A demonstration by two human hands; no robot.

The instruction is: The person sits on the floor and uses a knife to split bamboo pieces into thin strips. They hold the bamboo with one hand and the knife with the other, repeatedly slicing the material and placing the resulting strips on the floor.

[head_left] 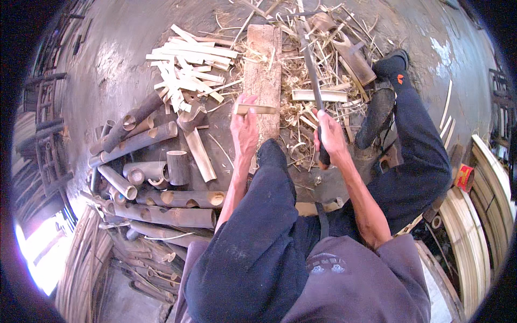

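Note:
My left hand (245,129) is closed on a short split bamboo piece (254,109), held crosswise over a rough wooden plank (262,70). In my right hand (334,139) is the dark handle of a long knife (311,67). Its narrow blade points away from me, to the right of the plank and above the shavings. A pale bamboo strip (320,96) lies beneath the blade. To the left of the plank, split bamboo slats (188,67) are heaped on the floor.
Cut bamboo tubes (177,199) are stacked at my left. Shavings (296,121) litter the floor right of the plank, with a thick bamboo section (354,59) farther out. My right shoe (392,63) is beside them. Long bamboo strips (466,231) and a red tin (463,177) are at my right.

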